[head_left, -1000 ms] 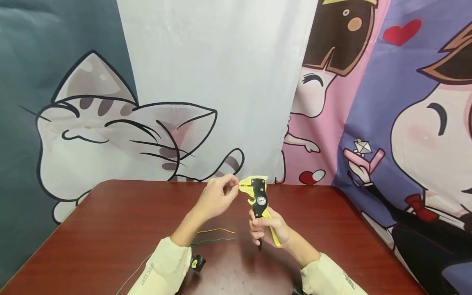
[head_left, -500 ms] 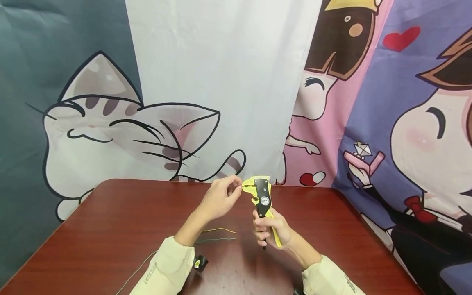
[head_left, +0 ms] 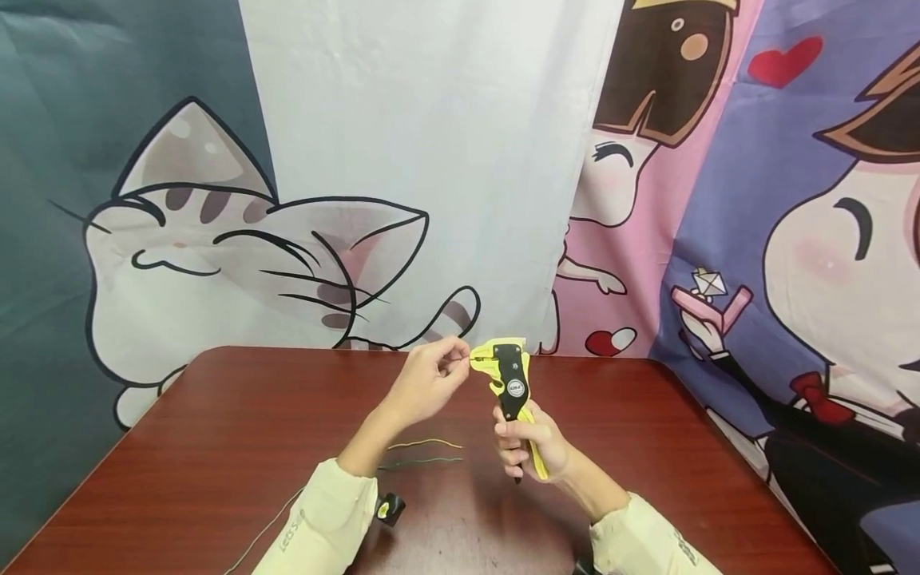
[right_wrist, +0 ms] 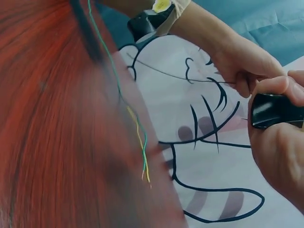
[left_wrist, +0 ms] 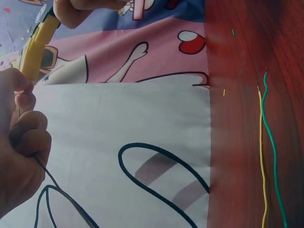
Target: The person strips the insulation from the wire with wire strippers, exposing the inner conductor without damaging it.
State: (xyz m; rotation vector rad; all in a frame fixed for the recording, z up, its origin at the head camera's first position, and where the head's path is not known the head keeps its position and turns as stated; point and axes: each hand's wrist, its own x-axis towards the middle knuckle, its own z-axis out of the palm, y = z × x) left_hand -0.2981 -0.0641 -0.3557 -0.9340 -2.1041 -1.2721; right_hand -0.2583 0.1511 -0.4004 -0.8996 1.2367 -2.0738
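My right hand (head_left: 532, 445) grips the handles of a yellow-and-black wire stripper (head_left: 513, 385), held upright above the table with its head toward the left. At the stripper's mouth, my left hand (head_left: 424, 385) pinches a thin wire (right_wrist: 175, 76) between thumb and fingertips. That wire trails back from the left hand; it looks dark in both wrist views, and its tip is hidden at the stripper's head. Below, a yellow wire (left_wrist: 262, 156) and a green wire (left_wrist: 273, 147) lie side by side on the table, their ends showing short bare tips.
The reddish-brown table (head_left: 237, 431) reaches back to a cartoon-printed cloth (head_left: 431, 160) hanging behind it. Tiny cut bits lie on the wood: a green bit (left_wrist: 233, 32) and a yellow bit (left_wrist: 224, 92). A black wrist device (head_left: 389, 509) sits at the left cuff.
The head view has shifted slightly. Both hands and the wire stripper keep nearly the same positions relative to each other.
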